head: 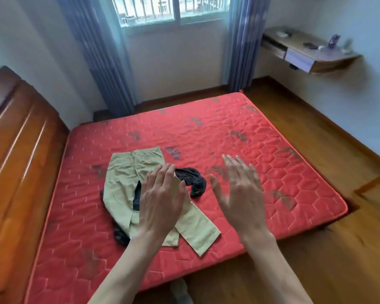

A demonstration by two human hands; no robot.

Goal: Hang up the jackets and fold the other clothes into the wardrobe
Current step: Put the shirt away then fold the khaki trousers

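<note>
Far out past my left hand (162,200) sat a wooden headboard (20,132), cut off by the frame edge. My left hand was spread flat, fingers straight, nothing grasped, held over the khaki trousers (121,183); I could not tell whether the palm touched the cloth. The trousers lay on the red mattress (272,163), waistband away from me, one leg running out under my left wrist toward the near edge. A black garment (193,181) lay partly under them: a bunched part showed between my two hands, another bit poked out beside my left forearm, the rest was hidden, so I could not say what kind of garment it was. No label or writing readable on either piece. My right hand (239,194) was also released, fingers straight and slightly spread, hovering above bare mattress just right of the black garment, holding nothing. The mattress carried dark printed marks, too blurred to read. Beyond both hands, blue curtains (103,51) framed a window (173,9). Far right of my right hand, a wall-mounted desk (305,53) held small items and a blue box (334,41); its print was unreadable. Wooden floor (316,249) below.
</note>
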